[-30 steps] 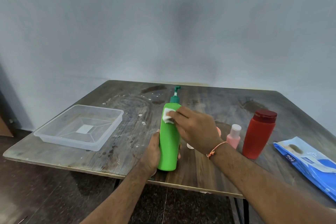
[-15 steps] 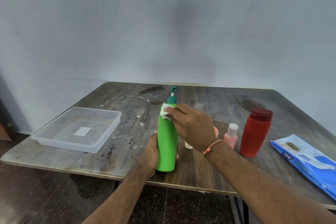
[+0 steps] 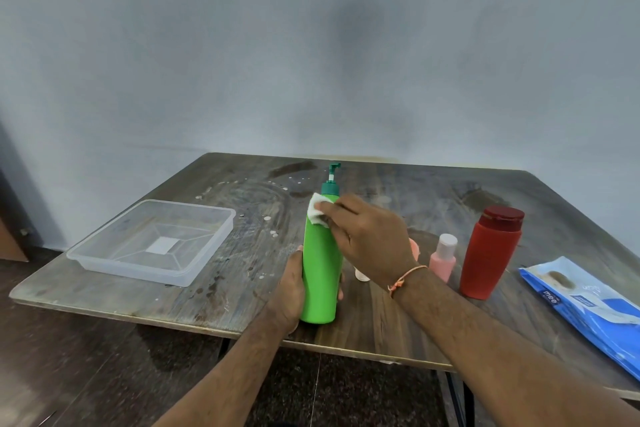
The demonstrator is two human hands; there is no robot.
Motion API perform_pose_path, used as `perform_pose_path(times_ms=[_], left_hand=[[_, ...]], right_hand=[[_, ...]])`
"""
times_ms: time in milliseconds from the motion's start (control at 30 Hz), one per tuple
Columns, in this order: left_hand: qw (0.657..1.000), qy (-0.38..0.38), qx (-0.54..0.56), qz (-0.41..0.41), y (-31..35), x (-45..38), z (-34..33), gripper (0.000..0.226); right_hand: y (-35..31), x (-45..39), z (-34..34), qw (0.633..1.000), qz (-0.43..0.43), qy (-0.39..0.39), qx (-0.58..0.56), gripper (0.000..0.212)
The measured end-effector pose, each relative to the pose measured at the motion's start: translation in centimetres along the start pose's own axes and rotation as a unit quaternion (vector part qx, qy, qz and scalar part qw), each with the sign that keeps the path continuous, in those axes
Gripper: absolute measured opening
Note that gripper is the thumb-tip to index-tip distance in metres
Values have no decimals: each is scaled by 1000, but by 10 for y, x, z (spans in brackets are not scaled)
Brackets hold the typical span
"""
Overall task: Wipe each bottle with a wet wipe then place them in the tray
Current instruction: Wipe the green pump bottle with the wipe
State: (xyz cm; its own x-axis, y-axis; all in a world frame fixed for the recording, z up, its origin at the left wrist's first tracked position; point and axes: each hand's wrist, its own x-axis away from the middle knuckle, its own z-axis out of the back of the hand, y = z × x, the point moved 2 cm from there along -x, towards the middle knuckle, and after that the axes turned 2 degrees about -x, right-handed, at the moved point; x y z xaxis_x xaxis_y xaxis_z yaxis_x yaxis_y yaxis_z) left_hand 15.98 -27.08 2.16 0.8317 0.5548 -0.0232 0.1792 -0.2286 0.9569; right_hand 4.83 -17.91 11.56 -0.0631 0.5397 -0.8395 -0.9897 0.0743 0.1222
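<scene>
A tall green pump bottle [image 3: 320, 267] stands upright near the table's front edge. My left hand [image 3: 292, 291] grips its lower half. My right hand [image 3: 369, 236] presses a small white wet wipe [image 3: 317, 213] against the bottle's upper left shoulder, just below the dark green pump. To the right stand a small pink bottle [image 3: 443, 258] with a white cap and a red bottle [image 3: 488, 253] with a dark red cap. Another small bottle is mostly hidden behind my right wrist. The clear plastic tray [image 3: 104, 255] sits at the left with nothing in it.
A blue wet-wipe pack [image 3: 588, 308] lies at the table's right front edge. The wooden table [image 3: 398, 319] is stained and has white specks near its middle. A grey wall rises behind it. Dark floor shows below the front edge.
My right hand has slid the wipe a little to the left and upward along the bottle's shoulder. My left hand keeps the same grip on the bottle.
</scene>
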Motion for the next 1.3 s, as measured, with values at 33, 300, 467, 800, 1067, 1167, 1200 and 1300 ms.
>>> perform_pose_path(times_ms=[33,300,467,800,1067,1167,1200,1300], left_hand=[[1000,4,-1,-4,1,1,0,72],[1000,10,-8,-11,1,0,-2,72],[1000,7,-7,4,-1,0,0,72],[999,35,-20,-12,-2,-1,-1,70],[999,27,-28,5,-2,0,2,69],[997,69,-36,-21,1,2,1,61],[996,82,-30,-34,2,2,1,55],[996,81,-29,-33,3,2,0,54]], right_hand=[[-2,0,-2,1000,5,-5,-6,32],[11,18,7,998,53,-45,-1,26],[12,-12,0,1000,-11,-11,-4,28],[-6,23,1,990,102,-92,-12,25],[-10,-19,-2,999,7,-41,17,23],[-19,9,-4,995,67,-68,3,30],[-24,23,-3,993,88,-83,-4,31],[-35,57,1,985,120,-120,-19,29]])
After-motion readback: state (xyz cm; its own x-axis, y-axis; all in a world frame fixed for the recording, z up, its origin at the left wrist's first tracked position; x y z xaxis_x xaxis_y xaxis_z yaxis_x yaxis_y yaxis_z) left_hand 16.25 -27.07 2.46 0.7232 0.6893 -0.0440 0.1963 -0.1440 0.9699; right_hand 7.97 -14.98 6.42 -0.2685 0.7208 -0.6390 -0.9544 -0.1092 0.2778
